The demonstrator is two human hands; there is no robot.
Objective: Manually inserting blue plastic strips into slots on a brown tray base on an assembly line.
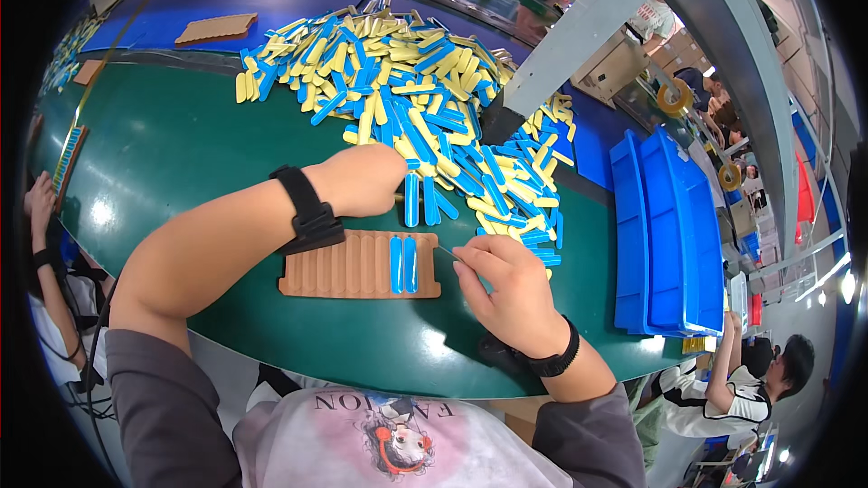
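Observation:
A cardboard tray [339,264] with ridged slots lies on the green table before me. Two blue round-ended strips [403,264] sit side by side in slots toward its right end. My left hand [366,181], its fingers curled and partly hidden, is beyond the tray at the near edge of a heap of blue and yellow strips [398,81]. Loose blue strips [429,199] lie just right of that hand. By the tray's right end, my right hand [508,285] pinches a thin strip seen nearly edge-on.
Blue plastic bins [665,235] stand at the right table edge. A grey metal post [579,45] rises beside the heap. Another cardboard tray [215,29] lies at the far left on a blue surface. A co-worker's hand [41,199] is near a filled tray at the left edge.

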